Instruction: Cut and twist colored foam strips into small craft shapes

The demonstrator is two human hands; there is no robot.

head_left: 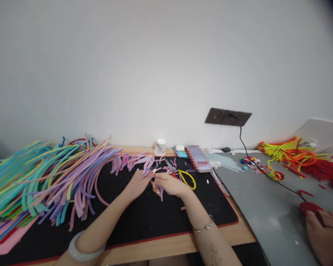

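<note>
Both my hands meet over the black mat, fingers closed around a small purple pipe cleaner. My left hand pinches it from the left, and my right hand grips it from the right. A purple end hangs below my fingers; the rest is mostly hidden by them. Just behind lies a row of looped pink and purple pipe cleaners. Beside my right hand rests a cutting tool with yellow handles, partly covered by that hand. Short pink and purple offcuts are scattered around its metal head.
A large heap of multicoloured pipe cleaners covers the left side. A white paper cup stands by the wall. On the grey table, a black cable crosses near pom-poms and orange-yellow pipe cleaners. Another person's hand holds something red.
</note>
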